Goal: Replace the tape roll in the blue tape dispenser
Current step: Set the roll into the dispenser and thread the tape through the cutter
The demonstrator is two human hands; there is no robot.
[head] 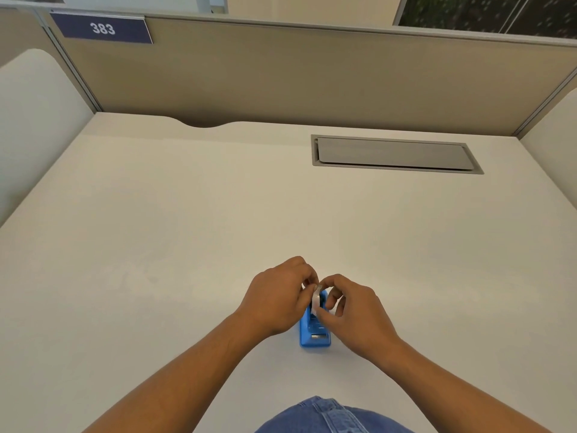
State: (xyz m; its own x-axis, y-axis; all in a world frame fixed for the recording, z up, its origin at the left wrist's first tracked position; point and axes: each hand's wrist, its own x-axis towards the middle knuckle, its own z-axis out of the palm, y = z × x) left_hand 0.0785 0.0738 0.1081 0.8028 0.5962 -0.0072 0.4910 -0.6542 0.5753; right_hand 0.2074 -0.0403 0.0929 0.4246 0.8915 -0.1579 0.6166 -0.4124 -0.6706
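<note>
Tape roll (318, 300), clear and standing on edge, is pinched between the fingertips of both hands right above the blue tape dispenser (313, 334). Left hand (274, 296) curls its fingers onto the roll from nine o'clock; right hand (356, 314) closes thumb and fingers on it from three o'clock. Dispenser sits on the white desk (156, 245) near the six o'clock edge. A grey cable hatch (393, 154) lies toward one o'clock, well apart.
</note>
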